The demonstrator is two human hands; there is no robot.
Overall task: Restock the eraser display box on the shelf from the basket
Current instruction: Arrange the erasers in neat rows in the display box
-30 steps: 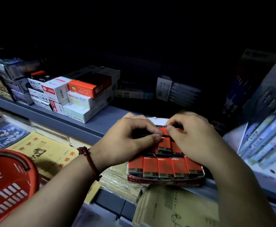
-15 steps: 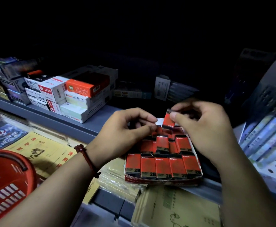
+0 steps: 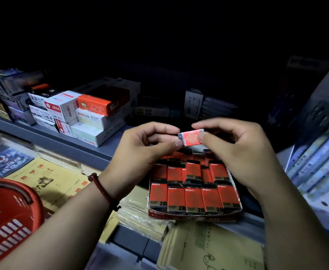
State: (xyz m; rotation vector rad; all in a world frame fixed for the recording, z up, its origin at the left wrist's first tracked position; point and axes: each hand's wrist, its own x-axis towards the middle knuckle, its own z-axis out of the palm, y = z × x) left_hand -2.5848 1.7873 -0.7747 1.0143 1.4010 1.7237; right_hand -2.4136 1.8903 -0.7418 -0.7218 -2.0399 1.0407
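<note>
Left hand [image 3: 144, 151]: thumb and forefinger pinch the left end of one eraser [image 3: 191, 137]; the other fingers are curled in under the palm.
Right hand [image 3: 235, 151]: thumb and forefinger pinch the right end of the same eraser, and the rest of the fingers are loosely bent behind it.
Eraser: red wrapper with a pale strip along its left end. It is held in the air between the two hands, lying nearly level with its broad face turned up toward the camera. It hangs above the back part of the display box [image 3: 194, 216], apart from the erasers inside.
Display box: a low red cardboard tray at the front edge of the grey shelf [image 3: 62, 141], its front lip reaching just over the edge.
Front row [image 3: 194, 199]: five red erasers marked 2B stand side by side, touching, and fill the width of the box.
Rows behind: more red erasers, packed less evenly, some higher than their neighbours. The rearmost ones are dark and partly hidden by the hands, so their number cannot be told.
Basket [image 3: 9, 217]: red plastic, at the lower left corner, well apart from the box. Only part of it shows, and what it holds cannot be seen.
Bracelet [image 3: 101, 189]: a dark red cord around the left wrist.
Stacked cartons [image 3: 93, 114]: white and orange boxes piled on the shelf to the left of the hands.
Yellow booklets [image 3: 48, 182]: lying flat on the level below the shelf, between the basket and the box.
</note>
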